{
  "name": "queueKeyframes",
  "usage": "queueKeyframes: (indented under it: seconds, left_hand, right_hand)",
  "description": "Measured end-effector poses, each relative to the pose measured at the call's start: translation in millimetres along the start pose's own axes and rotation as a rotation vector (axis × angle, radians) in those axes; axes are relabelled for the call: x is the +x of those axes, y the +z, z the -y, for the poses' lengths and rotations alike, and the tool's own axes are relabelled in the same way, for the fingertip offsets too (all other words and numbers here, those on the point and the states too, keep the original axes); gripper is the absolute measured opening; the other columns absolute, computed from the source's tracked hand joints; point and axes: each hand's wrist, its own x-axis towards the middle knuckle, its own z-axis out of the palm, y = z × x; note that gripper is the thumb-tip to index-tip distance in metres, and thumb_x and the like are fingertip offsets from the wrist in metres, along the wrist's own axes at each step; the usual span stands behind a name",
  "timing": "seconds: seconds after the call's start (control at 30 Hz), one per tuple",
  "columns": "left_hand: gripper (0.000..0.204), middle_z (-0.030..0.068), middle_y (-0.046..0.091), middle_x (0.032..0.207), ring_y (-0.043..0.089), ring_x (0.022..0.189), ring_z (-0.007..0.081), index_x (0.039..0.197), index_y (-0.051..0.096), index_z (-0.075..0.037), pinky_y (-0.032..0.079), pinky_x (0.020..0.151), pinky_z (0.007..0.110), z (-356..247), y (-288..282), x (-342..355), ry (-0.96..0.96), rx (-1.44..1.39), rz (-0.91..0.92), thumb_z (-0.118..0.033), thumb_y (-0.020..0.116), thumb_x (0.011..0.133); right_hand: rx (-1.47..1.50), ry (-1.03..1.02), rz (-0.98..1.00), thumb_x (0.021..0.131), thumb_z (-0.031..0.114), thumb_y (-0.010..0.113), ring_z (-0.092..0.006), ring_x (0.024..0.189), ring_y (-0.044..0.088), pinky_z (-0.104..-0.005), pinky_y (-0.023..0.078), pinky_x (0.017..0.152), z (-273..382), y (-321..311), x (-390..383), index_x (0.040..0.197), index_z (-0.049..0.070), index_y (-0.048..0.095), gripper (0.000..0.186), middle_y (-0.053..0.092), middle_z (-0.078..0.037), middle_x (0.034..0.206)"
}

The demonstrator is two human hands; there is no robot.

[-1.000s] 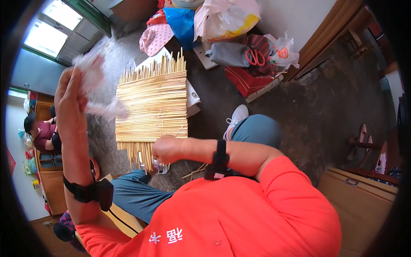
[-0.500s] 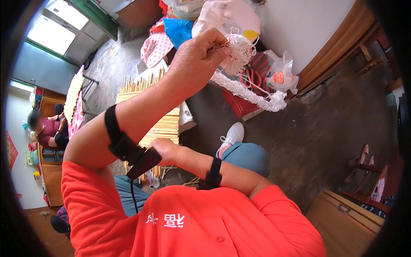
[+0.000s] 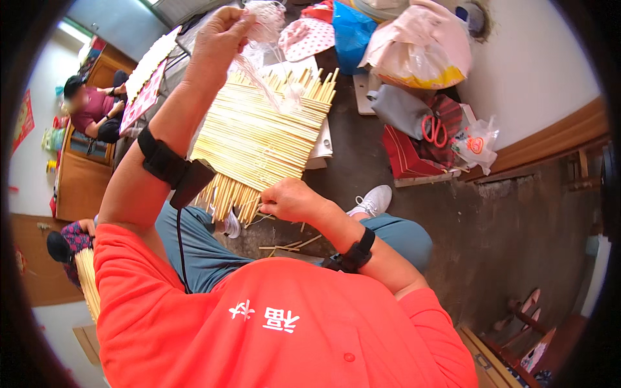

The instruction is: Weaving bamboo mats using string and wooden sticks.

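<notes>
My left hand [image 3: 226, 29] is raised at the top, its fingers pinched on a loose bundle of white string [image 3: 264, 27]. Strands hang from the bundle over a mat of thin yellow sticks [image 3: 259, 129], laid side by side. My right hand [image 3: 291, 199] is closed at the mat's near edge, beside the stick ends. A thin pale strand of string shows at its fingertips; the rest of what it grips is hidden by the fingers.
A red box [image 3: 404, 155] holds scissors with red handles [image 3: 433, 131] and a grey pouch [image 3: 401, 110]. Plastic bags [image 3: 420, 45] stand behind it. Loose stick pieces [image 3: 291, 247] lie by my feet. A person in a maroon shirt [image 3: 90, 116] sits left; another [image 3: 74, 242] is nearer.
My left hand has moved up and left with the string, clearing its tail from the red box side to above the sticks. My right hand has come out from behind the left forearm. The view has shifted.
</notes>
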Motion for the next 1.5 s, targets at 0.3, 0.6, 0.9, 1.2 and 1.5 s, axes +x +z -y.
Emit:
queueKeyframes:
  seconds: [0.3,0.6,0.9,1.2,1.5]
  left_hand:
    - [0.036,0.0132,0.057,0.113,0.051,0.107,0.0249,0.116,0.060,-0.014,0.041,0.092,0.035,59,-61,-90,-0.200,0.483,0.435,-0.019,0.066,0.081]
    - [0.053,0.0070,0.055,0.105,0.053,0.094,0.0128,0.128,0.038,-0.001,0.044,0.081,0.027,49,-64,-234,-0.616,-0.731,0.587,-0.013,0.063,0.083]
    - [0.018,0.0002,0.050,0.055,0.046,0.047,0.0077,0.089,0.057,-0.001,0.038,0.047,0.021,62,-145,-288,-0.714,-0.582,0.250,-0.019,0.051,0.090]
    - [0.020,0.0003,0.045,0.052,0.046,0.049,0.0104,0.091,0.055,-0.001,0.042,0.056,0.025,144,-222,-306,-0.693,-0.792,-0.442,-0.021,0.053,0.091]
    - [0.017,0.0013,0.047,0.053,0.048,0.050,0.0099,0.090,0.055,-0.002,0.043,0.056,0.023,158,-234,-294,-0.662,-0.761,-0.436,-0.019,0.054,0.091]
  right_hand:
    - [-0.002,0.139,-0.396,0.077,0.024,0.064,-0.0343,0.062,0.059,-0.0405,0.048,0.058,-9,7,27,0.074,0.006,0.065,0.018,0.059,-0.018,0.064]
    - [0.570,0.061,-0.206,0.081,0.014,0.064,-0.0076,0.059,0.057,-0.0235,0.045,0.053,36,15,49,0.084,0.000,0.067,0.014,0.063,-0.006,0.065]
    - [0.551,0.067,-0.114,0.083,0.014,0.064,-0.0048,0.066,0.058,-0.0214,0.047,0.060,36,51,116,0.088,0.002,0.068,0.014,0.067,-0.004,0.071]
    - [-0.538,0.442,-0.160,0.071,0.036,0.073,-0.0297,0.076,0.063,-0.0360,0.049,0.069,-124,48,191,0.093,0.003,0.067,0.040,0.065,-0.018,0.083]
    - [-0.752,0.519,-0.125,0.071,0.019,0.059,-0.0344,0.076,0.063,-0.0424,0.051,0.067,-182,102,236,0.074,0.007,0.064,0.014,0.064,-0.018,0.080]
